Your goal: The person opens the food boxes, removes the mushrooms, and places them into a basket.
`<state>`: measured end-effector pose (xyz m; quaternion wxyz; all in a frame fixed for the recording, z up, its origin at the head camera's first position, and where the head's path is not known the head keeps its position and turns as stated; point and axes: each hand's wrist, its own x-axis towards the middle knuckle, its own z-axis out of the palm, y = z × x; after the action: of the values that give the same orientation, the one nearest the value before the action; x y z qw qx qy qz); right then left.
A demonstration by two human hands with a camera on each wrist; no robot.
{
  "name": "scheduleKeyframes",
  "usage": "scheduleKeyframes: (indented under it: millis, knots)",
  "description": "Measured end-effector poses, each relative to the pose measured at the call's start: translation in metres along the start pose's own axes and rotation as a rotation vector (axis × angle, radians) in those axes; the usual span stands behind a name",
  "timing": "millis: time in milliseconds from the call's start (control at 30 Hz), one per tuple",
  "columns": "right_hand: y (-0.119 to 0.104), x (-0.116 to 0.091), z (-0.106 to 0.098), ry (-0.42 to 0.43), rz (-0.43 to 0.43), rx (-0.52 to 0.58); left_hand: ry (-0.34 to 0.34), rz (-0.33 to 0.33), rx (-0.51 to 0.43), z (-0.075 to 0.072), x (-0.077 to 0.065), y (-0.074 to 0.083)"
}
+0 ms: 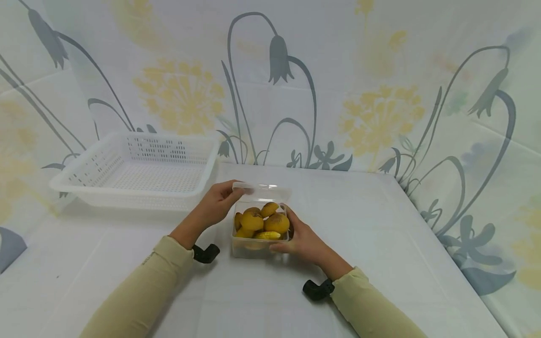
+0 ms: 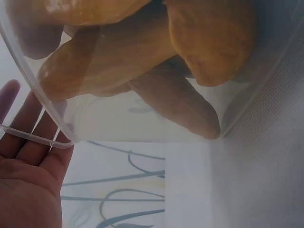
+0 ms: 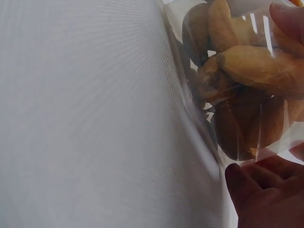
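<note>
A clear plastic box [image 1: 253,252] sits on the white tabletop, filled with yellow-brown rounded and elongated food-like pieces [image 1: 252,219]. Its clear lid [image 1: 270,193] stands raised at the back of the box. With thumb and fingers, my left hand [image 1: 217,203] holds the lid's left edge; in the left wrist view, fingers [image 2: 43,124] show through the clear plastic. My right hand [image 1: 305,241] grips the right side of the box, thumb across the front and fingers around the far side. Long brownish pieces [image 3: 256,66] press close to the wall in the right wrist view.
A white perforated plastic basket [image 1: 139,199] stands at the back left, with a slatted floor. Behind the table [image 1: 253,305] hangs a floral-patterned cloth [image 1: 338,84], which also comes down along the right edge. Black wrist devices [image 1: 318,290] sit at both cuffs.
</note>
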<state>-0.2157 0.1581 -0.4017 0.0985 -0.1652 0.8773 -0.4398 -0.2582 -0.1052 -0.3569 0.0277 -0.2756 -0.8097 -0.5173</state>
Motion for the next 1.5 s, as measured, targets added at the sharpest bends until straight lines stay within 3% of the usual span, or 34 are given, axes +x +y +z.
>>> scheduleKeyframes:
  millis: [333, 767, 1133, 1500]
  knots:
    - [0.000, 0.000, -0.002, -0.021, 0.012, 0.013, 0.044, -0.042, -0.109, 0.007, 0.011, -0.013]
    - [0.011, 0.003, -0.006, -0.124, -0.092, 0.160, 0.000, -0.134, -0.234, 0.016, 0.011, -0.031]
    - [0.012, 0.004, -0.007, -0.137, -0.096, 0.178, -0.026, -0.331, -0.271, 0.015, 0.013, -0.035]
    - [0.013, 0.004, -0.008, -0.165, -0.112, 0.206, -0.027, -0.424, -0.347, 0.017, 0.014, -0.036]
